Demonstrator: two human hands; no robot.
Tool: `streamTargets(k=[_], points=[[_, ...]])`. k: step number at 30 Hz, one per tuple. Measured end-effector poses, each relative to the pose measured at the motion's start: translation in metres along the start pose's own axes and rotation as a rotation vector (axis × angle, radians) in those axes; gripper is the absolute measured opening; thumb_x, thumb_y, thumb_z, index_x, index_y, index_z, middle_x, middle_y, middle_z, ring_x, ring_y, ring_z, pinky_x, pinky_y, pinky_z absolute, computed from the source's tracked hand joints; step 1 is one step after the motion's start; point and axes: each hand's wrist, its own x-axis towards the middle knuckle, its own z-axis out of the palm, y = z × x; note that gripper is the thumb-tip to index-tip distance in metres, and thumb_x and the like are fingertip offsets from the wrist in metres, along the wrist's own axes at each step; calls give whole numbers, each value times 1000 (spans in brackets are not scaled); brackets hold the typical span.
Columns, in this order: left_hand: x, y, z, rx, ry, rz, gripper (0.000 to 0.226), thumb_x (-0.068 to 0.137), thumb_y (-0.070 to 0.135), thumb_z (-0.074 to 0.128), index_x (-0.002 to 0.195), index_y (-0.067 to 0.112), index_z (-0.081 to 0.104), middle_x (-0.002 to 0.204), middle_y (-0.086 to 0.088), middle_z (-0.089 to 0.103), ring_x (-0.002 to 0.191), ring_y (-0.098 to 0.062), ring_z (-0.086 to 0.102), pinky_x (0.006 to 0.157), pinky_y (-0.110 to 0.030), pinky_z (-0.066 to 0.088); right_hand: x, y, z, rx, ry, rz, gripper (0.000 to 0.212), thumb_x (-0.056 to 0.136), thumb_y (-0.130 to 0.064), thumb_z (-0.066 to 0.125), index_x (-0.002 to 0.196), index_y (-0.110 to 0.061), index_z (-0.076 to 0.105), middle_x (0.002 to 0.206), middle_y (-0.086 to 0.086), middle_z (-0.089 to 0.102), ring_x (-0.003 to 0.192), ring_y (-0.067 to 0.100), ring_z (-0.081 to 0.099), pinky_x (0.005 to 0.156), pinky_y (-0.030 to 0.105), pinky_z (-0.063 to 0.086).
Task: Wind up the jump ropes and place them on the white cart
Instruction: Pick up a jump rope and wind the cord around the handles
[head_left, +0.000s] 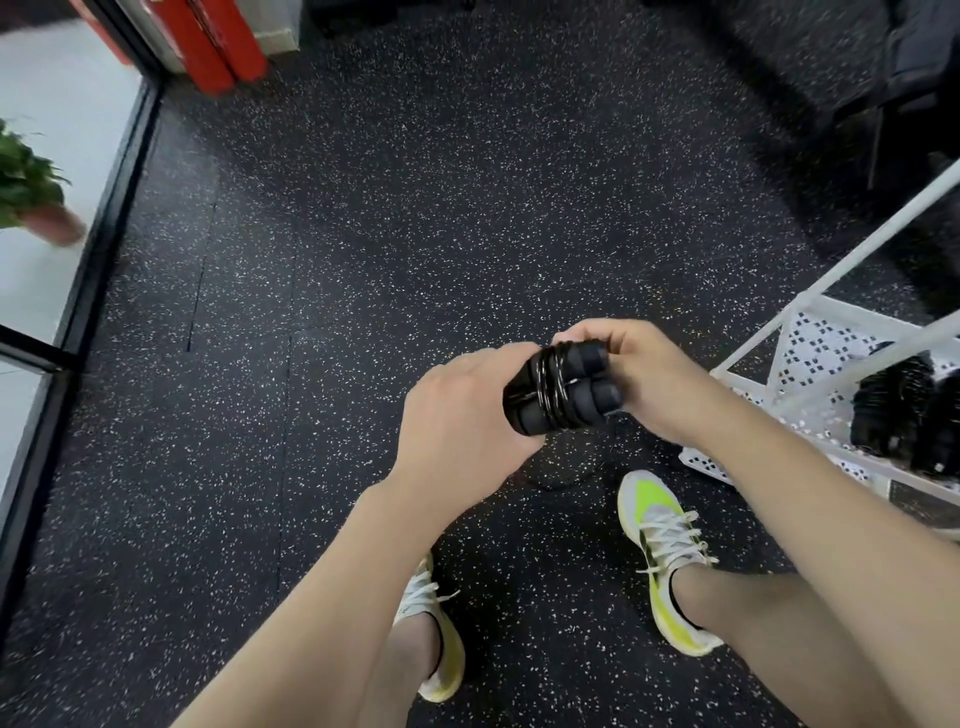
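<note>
Between both hands (462, 410) (644, 374), jump rope (561, 389) lies crosswise.

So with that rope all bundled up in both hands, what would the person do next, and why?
Probably carry the jump rope to the right and set it on the white cart. The cord looks fully wound round the paired handles, with no loose tail showing; the left hand and right hand both grip it, and other wound ropes already lie on the cart.
</note>
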Motion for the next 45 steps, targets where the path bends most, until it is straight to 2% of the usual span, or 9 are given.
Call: streamTargets(k=[6,12,17,23,30,33,36,39,45], points=[[6,7,-2,-102,41,-292,42,77,31,70,116,45,60,93,16,68,85,-11,60,75,-32,48,1,18,35,84,97,107,31,102,4,37,84,-12,56,64,5,54,50,12,44,42,22,31],[13,-4,-3,-12,83,-436,27,83,37,69,108,36,61,84,10,64,76,-20,56,66,-32,39,-7,18,55,-411,126,19,31,103,-18,41,84,-32,61,62,-2,61,53,14,55,55,33,46],[12,-11,0,104,39,-451,21,91,39,59,109,29,60,86,8,60,73,-22,50,65,-33,36,-17,9,65,-655,96,-16,21,100,-21,49,85,-13,61,61,-4,58,42,5,41,42,19,34],[9,-22,8,265,-56,-443,23,88,29,61,108,22,53,93,3,59,77,-26,51,67,-35,37,-27,-3,67,-795,-19,-49,21,92,-23,53,87,-7,65,76,6,72,67,27,70,64,43,56],[3,-19,17,388,-205,-193,40,85,42,62,116,21,48,112,1,62,104,-28,61,78,-37,39,-24,-7,55,-967,-63,-125,15,100,-21,52,109,-25,64,93,-6,69,74,11,62,68,31,52],[-1,-17,22,360,-258,-45,48,84,34,65,126,25,44,114,4,60,106,-25,59,80,-36,37,-17,-11,35,-987,-36,-95,5,95,-29,65,96,-32,62,85,-14,70,78,6,65,72,33,56],[-4,-12,23,380,-346,58,69,85,28,69,144,21,33,117,2,60,105,-24,55,84,-35,36,-13,-19,12,-955,3,-51,23,74,-38,86,81,-33,65,77,-16,70,70,-3,62,66,29,54],[-5,-8,22,340,-331,121,48,86,26,67,123,21,37,98,5,52,92,-21,51,78,-32,34,-12,-24,-2,-910,-9,-22,26,64,-40,92,76,-34,69,74,-19,70,70,-6,61,55,14,43],[-5,-6,16,257,-330,179,54,84,30,69,131,28,43,109,9,56,102,-19,54,84,-31,36,-12,-26,-23,-786,-57,-17,8,82,-32,82,81,-39,77,81,-23,72,80,-3,64,73,26,46]])
